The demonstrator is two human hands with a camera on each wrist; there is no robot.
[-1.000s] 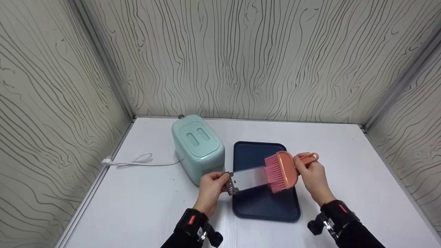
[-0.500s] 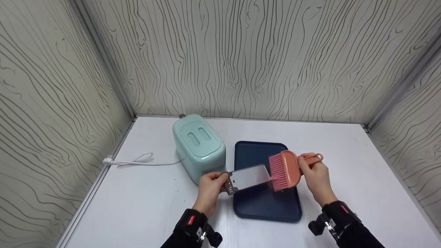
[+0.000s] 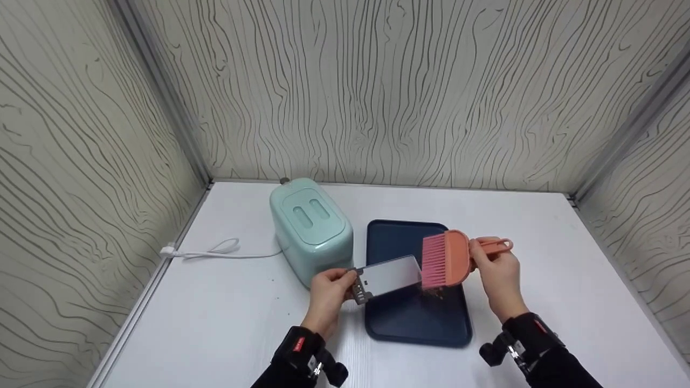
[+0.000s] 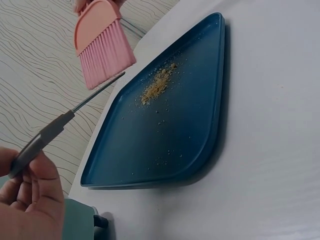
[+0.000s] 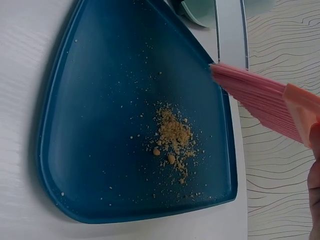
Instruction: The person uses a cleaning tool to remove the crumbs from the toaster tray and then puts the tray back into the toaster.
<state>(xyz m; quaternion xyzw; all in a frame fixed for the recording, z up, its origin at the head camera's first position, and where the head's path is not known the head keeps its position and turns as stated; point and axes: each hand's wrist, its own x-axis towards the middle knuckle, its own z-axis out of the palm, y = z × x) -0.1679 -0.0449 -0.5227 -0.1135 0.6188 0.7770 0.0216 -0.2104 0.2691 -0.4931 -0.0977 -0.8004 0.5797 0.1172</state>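
A pink-bristled orange brush (image 3: 455, 258) and flat silvery plate (image 3: 390, 276) — ends close — hang above a blue tray (image 3: 409, 323).

Toaster (image 3: 312, 223) blocks left of tray (image 3: 401, 323); room behind.

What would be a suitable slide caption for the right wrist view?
Crumbs lie scattered on a blue tray, while the right hand holds a pink-bristled brush near a flat panel.

Nothing can be read: the marks on the red tags (image 3: 298, 345) of the black wrist straps (image 3: 521, 327) are too small.
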